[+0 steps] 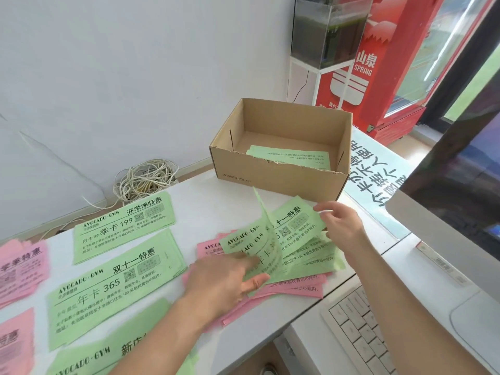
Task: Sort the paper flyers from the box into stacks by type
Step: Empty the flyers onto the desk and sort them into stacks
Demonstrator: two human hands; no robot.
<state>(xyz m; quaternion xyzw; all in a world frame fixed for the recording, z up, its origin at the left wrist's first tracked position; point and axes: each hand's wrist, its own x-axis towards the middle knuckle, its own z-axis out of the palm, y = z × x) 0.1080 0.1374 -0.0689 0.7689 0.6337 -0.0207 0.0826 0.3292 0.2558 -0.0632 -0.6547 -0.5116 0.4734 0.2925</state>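
Left hand (pixel 224 277) pinching a curling, motion-blurred green flyer (pixel 266 239) above the mixed pile (pixel 297 289), right hand (pixel 342 226) pinching topmost flyer (pixel 295 220), box (pixel 281 182) wall partly hiding leftover flyers (pixel 292 155), pink stacks (pixel 21 266) running off-frame left.

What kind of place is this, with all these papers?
Probably an office or a gym's front desk: a computer screen and keyboard sit on the desk, the flyers advertise a gym, and a red drinks fridge stands nearby.
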